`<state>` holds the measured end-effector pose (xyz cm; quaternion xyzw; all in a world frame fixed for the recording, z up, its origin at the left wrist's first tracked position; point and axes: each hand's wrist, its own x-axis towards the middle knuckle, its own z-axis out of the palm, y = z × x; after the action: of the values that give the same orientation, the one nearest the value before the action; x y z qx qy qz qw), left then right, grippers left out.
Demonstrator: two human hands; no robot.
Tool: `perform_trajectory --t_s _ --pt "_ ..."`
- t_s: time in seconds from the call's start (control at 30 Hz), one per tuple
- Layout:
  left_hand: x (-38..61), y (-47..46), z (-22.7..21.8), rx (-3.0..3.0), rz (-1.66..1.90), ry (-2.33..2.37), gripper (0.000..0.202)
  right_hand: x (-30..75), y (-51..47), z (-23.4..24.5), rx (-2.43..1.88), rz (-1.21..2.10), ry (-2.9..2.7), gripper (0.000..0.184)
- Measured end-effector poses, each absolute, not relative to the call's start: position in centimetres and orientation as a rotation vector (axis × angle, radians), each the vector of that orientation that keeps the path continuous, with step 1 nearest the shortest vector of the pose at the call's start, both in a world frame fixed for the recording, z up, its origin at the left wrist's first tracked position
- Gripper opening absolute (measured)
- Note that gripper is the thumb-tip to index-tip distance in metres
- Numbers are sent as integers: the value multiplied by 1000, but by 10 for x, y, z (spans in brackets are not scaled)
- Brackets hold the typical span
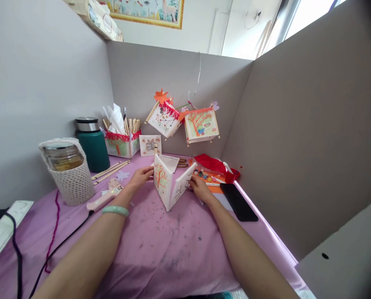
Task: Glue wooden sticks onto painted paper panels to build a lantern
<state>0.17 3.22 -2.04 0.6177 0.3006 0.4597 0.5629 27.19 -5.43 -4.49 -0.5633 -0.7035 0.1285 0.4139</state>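
Observation:
Several white painted panels (162, 182) stand on edge on the pink cloth, joined into an angular box shape with a corner pointing toward me. The left front panel bears an orange tree; the right front panel (181, 187) has dark line drawing. My left hand (142, 176) grips the left panel at its outer edge, fingertips partly behind it. On the other side, my right hand (200, 189) holds the right panel's outer edge, with some fingers hidden behind it. A pale pink glue gun (104, 199) lies left of my left hand. To the right of my right hand is a black phone (239, 202).
A jar in a knitted holder (70, 174), a green bottle (93, 147) and a decorated box of wooden sticks (120, 145) stand left. Two painted lanterns (202, 123) hang at the back. Paint pots (202, 173) and red material (208, 161) lie right. Grey partitions (303, 116) enclose the table.

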Motion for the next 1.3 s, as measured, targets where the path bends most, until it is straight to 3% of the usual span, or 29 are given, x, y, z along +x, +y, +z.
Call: perform_trajectory --t_s 0.43,0.8,1.3 --pt "5 29 -17 1470 1105 723 43 270 -56 -46 -1381 240 -1810 21" --pt "9 18 -13 1545 1092 734 40 275 -54 -53 -1398 443 -1644 16" --pt "15 19 -15 1621 1128 771 37 275 -55 -50 -1479 420 -1619 20"
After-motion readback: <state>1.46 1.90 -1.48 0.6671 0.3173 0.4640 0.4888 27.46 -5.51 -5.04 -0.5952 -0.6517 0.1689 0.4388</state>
